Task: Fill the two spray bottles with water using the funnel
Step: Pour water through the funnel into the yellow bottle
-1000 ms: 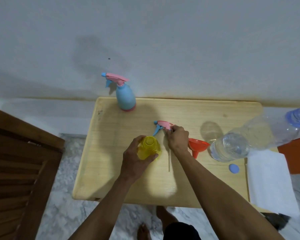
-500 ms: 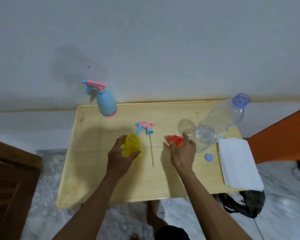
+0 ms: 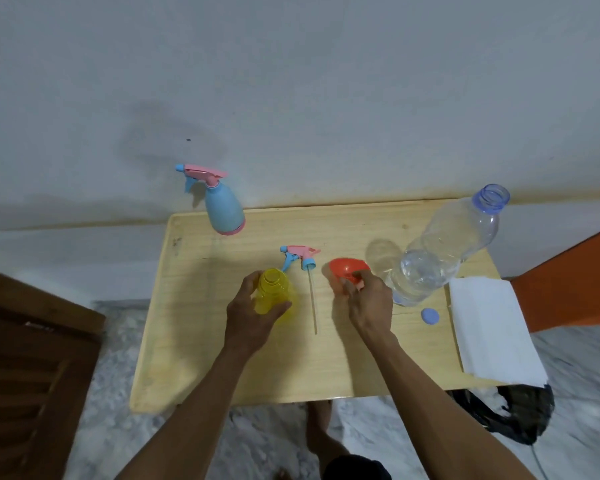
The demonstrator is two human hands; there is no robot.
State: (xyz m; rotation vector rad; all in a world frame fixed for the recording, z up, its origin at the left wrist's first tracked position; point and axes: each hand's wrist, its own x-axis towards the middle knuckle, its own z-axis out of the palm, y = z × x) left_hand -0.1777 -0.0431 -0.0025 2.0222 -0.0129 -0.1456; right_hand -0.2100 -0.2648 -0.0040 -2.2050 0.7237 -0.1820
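A yellow spray bottle [image 3: 275, 289] stands uncapped near the middle of the wooden table [image 3: 194, 341], and my left hand [image 3: 253, 317] is wrapped around its body. Its pink and blue spray head [image 3: 300, 256] with a long dip tube lies flat just right of it. My right hand [image 3: 368, 303] grips an orange funnel [image 3: 347, 268], lifted and tilted, to the right of the spray head. A blue spray bottle [image 3: 224, 211] with its pink trigger on stands at the table's back left. A big clear water bottle [image 3: 440, 251], open, stands at the right.
A small blue cap [image 3: 430, 316] lies in front of the water bottle. A white folded cloth [image 3: 492, 327] covers the table's right edge. A dark wooden panel [image 3: 32, 375] is at the left, an orange surface [image 3: 575, 289] at the right, a black bag [image 3: 510, 410] on the floor.
My right hand let go of the spray head, which now lies on the table, and took hold of the orange funnel. My left hand stayed on the yellow bottle.
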